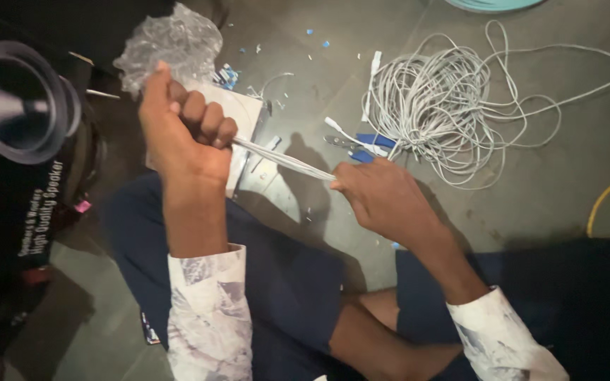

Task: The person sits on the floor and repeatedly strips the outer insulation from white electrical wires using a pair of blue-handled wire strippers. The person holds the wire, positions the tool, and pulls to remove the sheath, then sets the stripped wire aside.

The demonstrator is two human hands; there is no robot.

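floor (545, 197): grey concrete, dusty, person sits on it cross-legged, dark shorts, pale patterned sleeves
speaker box (15, 162): black, far left edge of view, picture of a speaker cone on its side, stands just beside the person's left knee
cable coil (439, 106): big loose tangle of thin white cable on the floor, upper right, a few loops trail off toward the right edge
bubble wrap (171, 42): crumpled clear wad, top centre-left, behind the left hand
white sheet (245, 116): flat white card or paper on the floor under the wrap, partly hidden by the left hand
left hand (185, 130): raised, clenched in a fist around one end of the white strands, knuckles up
right hand (383, 194): lower, fingers pinched shut on the other end of the same strands
white strands (284, 160): a few thin white cables bunched together, stretched taut between the two hands, above the floor in front of the knees; cannot tell whether they join the coil
yellow cable (608, 194): single curved length, right edge, well apart from the hands
blue tool handles (372, 144): blue-gripped hand tool lying at the near edge of the coil, just beyond the right hand; type unclear
scraps (319, 42): small blue and white bits scattered on the floor, top centre
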